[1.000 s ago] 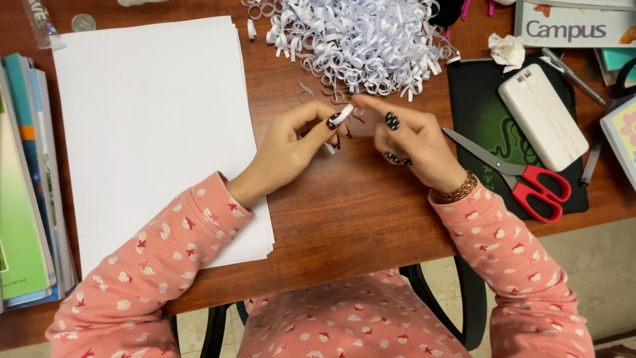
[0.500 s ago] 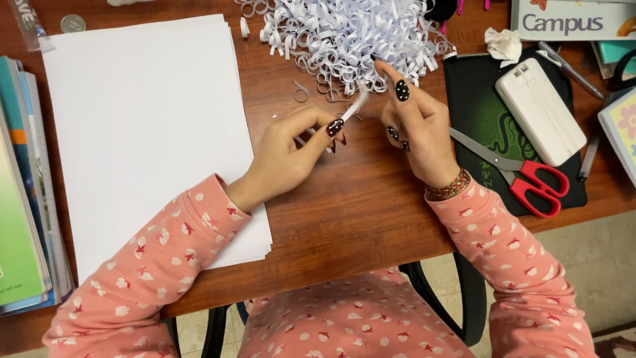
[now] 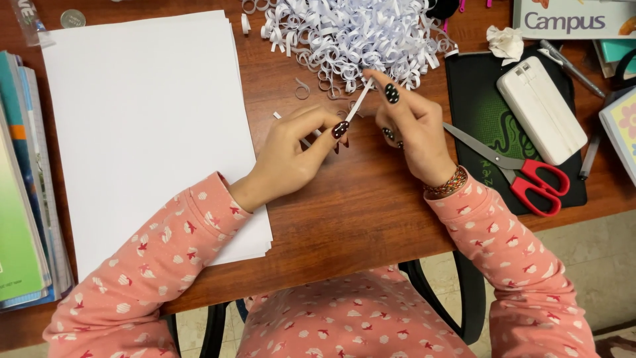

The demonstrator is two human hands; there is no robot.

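I see both forearms enter from the near edge of the wooden desk and converge just in front of the pile of curled paper strips. The left hand lies low, wrist bent inward, thumb and forefinger pinched on the lower end of a narrow white paper strip. The right hand stands steeper, forefinger extended toward the pile, fingers closed on the same strip's upper end. The strip runs taut and tilted between both hands, its top touching the pile's near edge. A stack of white sheets lies left of the pile; red-handled scissors lie to its right.
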